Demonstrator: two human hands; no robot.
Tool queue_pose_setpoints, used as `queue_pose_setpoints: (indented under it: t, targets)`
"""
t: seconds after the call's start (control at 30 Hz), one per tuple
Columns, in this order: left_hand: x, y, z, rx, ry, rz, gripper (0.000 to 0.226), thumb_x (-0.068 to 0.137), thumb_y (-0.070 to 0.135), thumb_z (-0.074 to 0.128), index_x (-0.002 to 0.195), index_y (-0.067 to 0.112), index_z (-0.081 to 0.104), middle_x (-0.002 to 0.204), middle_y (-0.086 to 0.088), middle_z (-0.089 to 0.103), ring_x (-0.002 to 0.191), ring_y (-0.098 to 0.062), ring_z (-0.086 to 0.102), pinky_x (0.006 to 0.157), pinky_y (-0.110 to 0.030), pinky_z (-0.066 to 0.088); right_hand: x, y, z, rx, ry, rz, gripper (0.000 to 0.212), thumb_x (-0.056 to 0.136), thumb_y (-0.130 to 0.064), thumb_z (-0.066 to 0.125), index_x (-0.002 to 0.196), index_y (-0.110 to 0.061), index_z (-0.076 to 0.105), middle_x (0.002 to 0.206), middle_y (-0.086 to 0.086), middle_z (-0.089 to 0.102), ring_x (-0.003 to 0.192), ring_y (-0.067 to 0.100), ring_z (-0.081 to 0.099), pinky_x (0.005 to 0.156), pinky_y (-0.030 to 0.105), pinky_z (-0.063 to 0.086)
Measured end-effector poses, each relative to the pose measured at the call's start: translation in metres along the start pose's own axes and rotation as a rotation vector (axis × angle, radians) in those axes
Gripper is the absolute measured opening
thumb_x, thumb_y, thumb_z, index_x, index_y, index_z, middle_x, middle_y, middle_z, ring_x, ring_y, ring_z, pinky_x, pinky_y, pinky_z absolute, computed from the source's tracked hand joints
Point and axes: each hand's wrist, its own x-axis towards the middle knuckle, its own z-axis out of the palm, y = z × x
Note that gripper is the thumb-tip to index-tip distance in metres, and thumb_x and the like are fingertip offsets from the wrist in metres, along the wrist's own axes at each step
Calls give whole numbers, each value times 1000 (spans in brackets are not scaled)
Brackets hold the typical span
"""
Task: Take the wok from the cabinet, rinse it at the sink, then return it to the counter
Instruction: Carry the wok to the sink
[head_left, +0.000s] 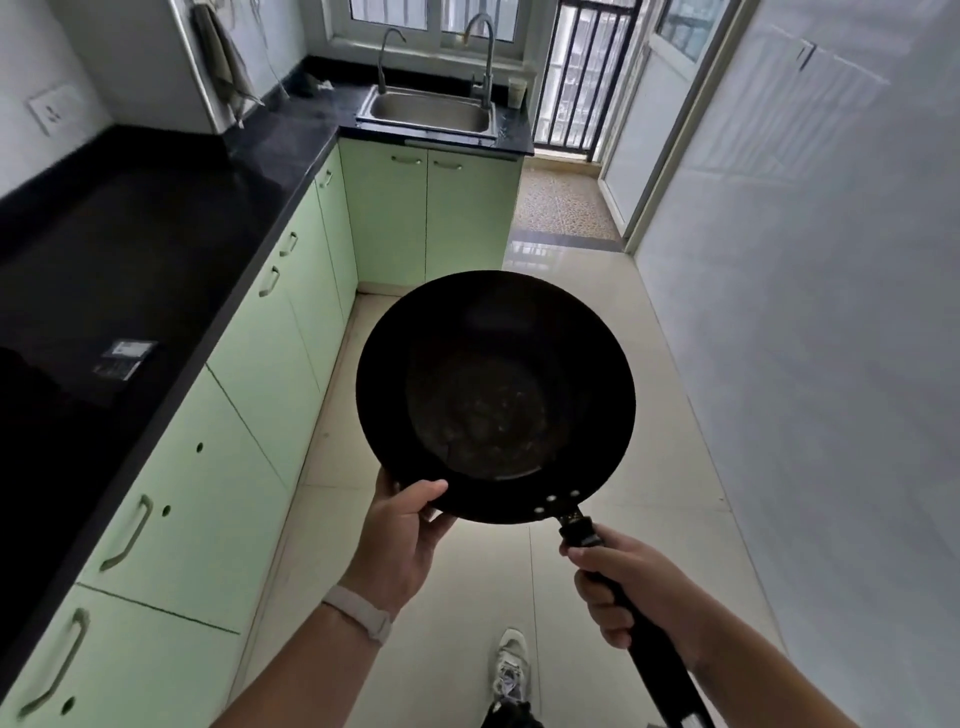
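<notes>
Both hands carry the black wok (495, 397) in the air over the tiled floor (649, 405): the right hand (631, 587) is wrapped tight around its long handle (649, 642), the left hand (402, 535) cups the near rim, thumb over the edge. Along the left runs the dark surface (156, 234), and the sink (431, 110) sits at its far end.

Black wok (496, 397), black speckled surface (156, 228), pale green cabinets (291, 332), cream floor tiles (649, 415), white wristband (358, 613), steel sink (431, 111)
</notes>
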Motion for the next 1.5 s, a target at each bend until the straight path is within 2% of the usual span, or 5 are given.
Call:
queue_pose_setpoints:
  t: [0.37, 0.53, 0.73, 0.87, 1.5]
  targets:
    - [82, -8, 131, 96, 37, 109, 49, 90, -12, 54, 127, 19, 64, 105, -6, 73, 84, -18, 74, 71, -34, 59, 47, -97, -120, -22, -81, -79, 3, 101, -8, 49, 103, -9, 47, 56, 3, 38, 37, 12, 32, 34, 18, 32]
    - [110, 0, 169, 124, 4, 140, 53, 90, -14, 53, 129, 20, 64, 110, -7, 74, 87, -20, 74, 79, -38, 60, 63, -128, -146, -1, -85, -100, 3, 100, -9, 50, 103, -10, 48, 56, 2, 38, 38, 12, 31, 36, 19, 31]
    - [168, 8, 201, 130, -7, 133, 52, 89, -15, 52, 128, 18, 63, 104, -7, 72, 84, -19, 73, 74, -35, 60, 100, -170, -174, 9, -99, -106, 3, 100, -9, 50, 101, -10, 47, 56, 1, 38, 38, 11, 31, 35, 19, 31]
    - [214, 18, 214, 119, -11, 114, 54, 89, -15, 53, 128, 20, 64, 115, -10, 72, 96, -25, 71, 85, -42, 58, 134, -202, -185, 6, -90, -94, 5, 100, -9, 50, 103, -11, 46, 56, 2, 38, 38, 11, 31, 35, 19, 31]
    - [495, 101, 350, 137, -167, -70, 52, 89, -16, 51, 129, 16, 59, 126, -16, 68, 107, -32, 70, 94, -49, 57, 290, -412, -254, 34, 145, -132, 4, 100, -7, 50, 103, -9, 48, 55, 1, 38, 37, 12, 31, 35, 20, 33]
